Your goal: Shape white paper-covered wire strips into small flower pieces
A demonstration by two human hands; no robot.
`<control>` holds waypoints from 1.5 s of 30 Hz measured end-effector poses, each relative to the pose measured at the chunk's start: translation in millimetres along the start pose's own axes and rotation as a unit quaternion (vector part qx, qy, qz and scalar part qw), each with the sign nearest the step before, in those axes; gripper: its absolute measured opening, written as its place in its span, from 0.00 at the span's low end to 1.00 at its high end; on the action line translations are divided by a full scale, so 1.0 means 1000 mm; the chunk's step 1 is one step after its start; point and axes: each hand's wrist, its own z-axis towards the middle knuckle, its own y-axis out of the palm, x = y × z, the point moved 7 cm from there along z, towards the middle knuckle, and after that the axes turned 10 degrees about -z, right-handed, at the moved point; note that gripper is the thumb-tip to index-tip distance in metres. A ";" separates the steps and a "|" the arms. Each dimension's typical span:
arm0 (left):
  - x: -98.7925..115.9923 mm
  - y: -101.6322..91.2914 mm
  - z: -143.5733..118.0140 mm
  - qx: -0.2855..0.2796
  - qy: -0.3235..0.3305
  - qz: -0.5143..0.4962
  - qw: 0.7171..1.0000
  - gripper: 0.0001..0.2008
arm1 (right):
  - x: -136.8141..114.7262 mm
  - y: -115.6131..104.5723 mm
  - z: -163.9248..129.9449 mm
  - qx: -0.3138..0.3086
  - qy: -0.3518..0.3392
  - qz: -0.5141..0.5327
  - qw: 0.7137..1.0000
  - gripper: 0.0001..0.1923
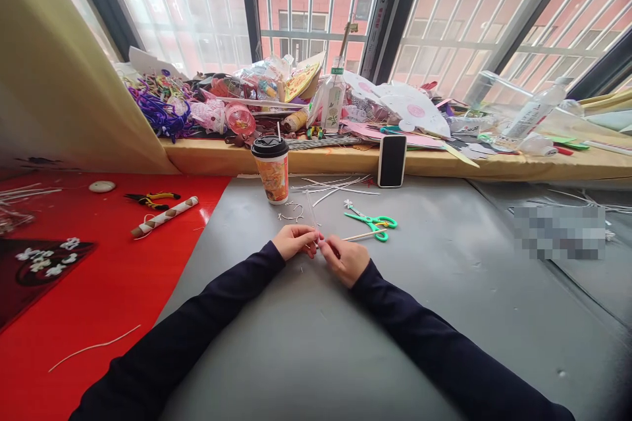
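My left hand (295, 241) and my right hand (347, 259) meet over the grey table (444, 289), fingertips pinched together on a small thin piece, probably a white wire end; a thin stick (363, 235) runs from my right hand toward the green scissors (374, 222). A paper cup with a black lid and straw (272, 169) stands just beyond my left hand. Loose white wire strips (328, 187) lie past the cup. Both arms wear dark sleeves.
A black phone (392, 160) leans against the window ledge (345, 159), which is piled with craft clutter. On the red cloth (113, 276) at left lie pliers (151, 199), a wrapped roll (165, 216), a white disc (102, 186) and white flowers (47, 258).
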 end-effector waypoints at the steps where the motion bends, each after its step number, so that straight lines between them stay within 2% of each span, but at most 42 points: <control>1: -0.001 0.002 0.000 -0.013 -0.001 0.002 1.000 0.14 | 0.004 -0.001 0.002 -0.001 0.025 0.064 0.998 0.18; 3: -0.003 0.007 -0.001 -0.046 -0.012 0.006 0.999 0.14 | 0.009 0.001 0.006 -0.016 0.052 0.216 0.975 0.17; 6: -0.008 0.016 -0.003 -0.092 -0.038 0.002 0.995 0.15 | 0.011 0.012 0.010 -0.074 0.069 0.390 0.915 0.19; 9: -0.010 0.020 -0.006 -0.106 -0.052 -0.007 0.993 0.16 | 0.015 0.021 0.011 -0.108 0.090 0.463 0.875 0.18; 13: -0.010 0.020 -0.006 -0.109 -0.060 0.008 0.992 0.16 | 0.023 0.026 0.011 -0.112 0.116 0.507 0.847 0.16; 21: -0.013 0.017 -0.007 -0.109 -0.079 -0.001 0.991 0.15 | 0.031 0.027 0.012 -0.081 0.138 0.532 0.832 0.16; 26: -0.010 0.014 -0.005 -0.085 -0.057 0.026 0.994 0.15 | 0.029 0.028 0.012 -0.087 0.145 0.519 0.838 0.19; 38: -0.007 0.009 -0.003 -0.041 -0.011 0.080 0.996 0.15 | 0.030 0.026 0.008 -0.088 0.194 0.474 0.855 0.16; 45: -0.004 0.011 -0.004 -0.033 -0.003 0.099 0.995 0.14 | 0.032 0.028 0.010 -0.086 0.172 0.483 0.854 0.15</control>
